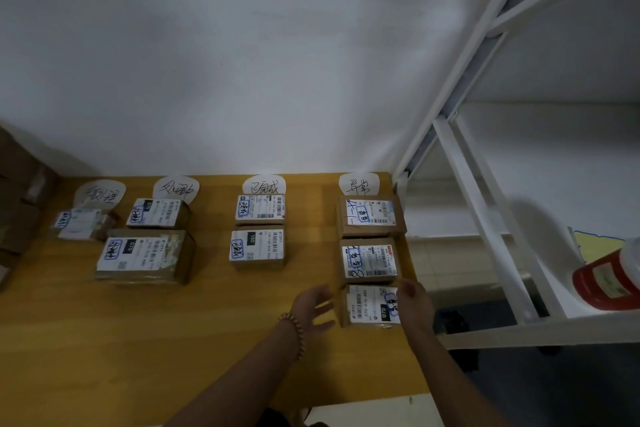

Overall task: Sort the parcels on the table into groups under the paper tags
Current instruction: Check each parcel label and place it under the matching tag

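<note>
Four paper tags lie along the wall edge of the wooden table (138, 340): far left tag (100, 196), second tag (176, 188), third tag (265, 185), right tag (359, 185). Brown labelled parcels sit in columns below them. One small parcel (81, 224) lies under the far left tag, two under the second (145, 255) and two under the third (257, 246). Under the right tag are two parcels (369, 260) and a nearest parcel (369, 305). My right hand (414, 302) wraps that nearest parcel's right side. My left hand (313, 307) hovers just left of it, fingers apart, not touching.
A stack of cardboard boxes (17, 201) stands at the table's left end. A white metal shelf rack (485, 218) stands right beside the table's right edge, with a red container (606, 279) on its shelf. The wall runs along the back.
</note>
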